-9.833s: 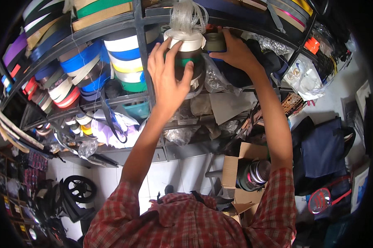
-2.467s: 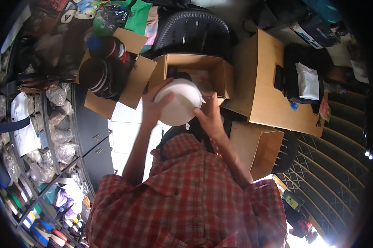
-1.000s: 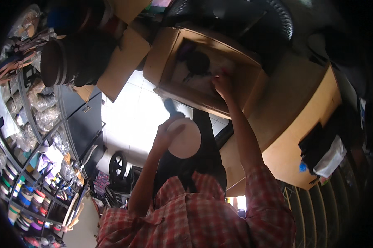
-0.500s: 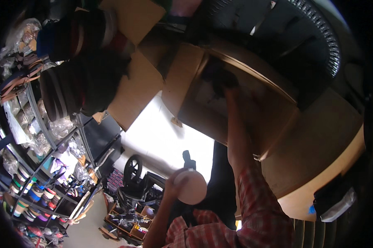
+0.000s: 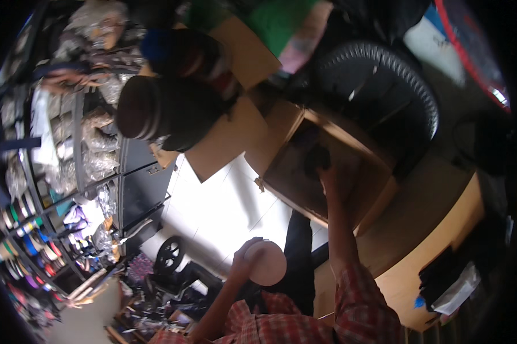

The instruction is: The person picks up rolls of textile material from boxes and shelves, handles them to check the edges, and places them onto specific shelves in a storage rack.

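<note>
In my left hand (image 5: 245,259) is a pale pinkish round disc (image 5: 268,264), flat side up, perhaps the end of a roll. My fingers close round its left edge, above the white floor. My right hand (image 5: 329,176) reaches down into an open cardboard box (image 5: 376,206) on the right. At its fingertips is a dark, shapeless thing (image 5: 317,158), which the hand seems to grip. Shadow inside the box hides the fingers and the exact kind of the thing.
Large dark rolls (image 5: 172,112) lie left of the box by a cardboard flap (image 5: 224,143). Shelves at left hold plastic-wrapped goods and coloured spools (image 5: 40,246). A black ribbed round tub (image 5: 379,86) stands behind the box. Cluttered parts and a black wheel (image 5: 171,255) lie lower left.
The view has shifted, so the shelves and box sit farther right and lower. My right hand stays inside the box with the dark thing; my left keeps hold of the pale disc.
</note>
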Available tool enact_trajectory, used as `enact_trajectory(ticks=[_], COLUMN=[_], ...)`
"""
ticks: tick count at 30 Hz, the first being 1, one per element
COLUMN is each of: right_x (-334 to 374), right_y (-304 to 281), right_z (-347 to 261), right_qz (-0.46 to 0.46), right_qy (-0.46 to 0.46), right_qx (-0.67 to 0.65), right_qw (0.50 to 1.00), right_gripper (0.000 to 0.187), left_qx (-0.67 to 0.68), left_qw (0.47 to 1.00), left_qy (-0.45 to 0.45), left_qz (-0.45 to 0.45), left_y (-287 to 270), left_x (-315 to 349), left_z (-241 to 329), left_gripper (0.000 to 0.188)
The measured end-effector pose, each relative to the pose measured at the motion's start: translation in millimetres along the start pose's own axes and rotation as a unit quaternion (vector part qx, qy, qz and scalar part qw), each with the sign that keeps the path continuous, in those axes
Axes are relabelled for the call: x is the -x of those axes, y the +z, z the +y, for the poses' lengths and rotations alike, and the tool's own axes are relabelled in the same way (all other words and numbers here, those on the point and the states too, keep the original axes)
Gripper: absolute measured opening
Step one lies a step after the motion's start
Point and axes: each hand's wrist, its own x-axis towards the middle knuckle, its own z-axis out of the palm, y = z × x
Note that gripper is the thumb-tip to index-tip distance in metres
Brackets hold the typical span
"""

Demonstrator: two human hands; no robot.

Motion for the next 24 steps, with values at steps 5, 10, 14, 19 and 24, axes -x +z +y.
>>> enact_trajectory(ticks=[5, 10, 14, 19, 24], right_x=[98, 199, 310, 425, 537], right_y=[-53, -72, -15, 74, 173], right_z=[-16, -77, -145, -167, -134], right_qz=[-0.153, -0.294, -0.429, -0.573, -0.612], right_qy=[0.033, 0.076, 0.045, -0.027, -0.003], right_qx=[-0.258, -0.276, -0.286, -0.274, -0.287], right_qw=[0.953, 0.912, 0.856, 0.772, 0.737], right_gripper=[0.043, 0.04, 0.053, 0.06, 0.066], left_qx=[0.131, 0.23, 0.335, 0.394, 0.529], left_qw=[0.99, 0.963, 0.911, 0.853, 0.76], left_qy=[0.008, 0.066, 0.127, 0.197, 0.202], left_qz=[0.053, 0.125, 0.205, 0.278, 0.319], left_y=[-45, -106, -153, -207, -262], left_x=[32, 87, 137, 181, 236], left_z=[16, 2, -36, -92, -152], left_gripper=[0.039, 0.038, 0.037, 0.038, 0.037])
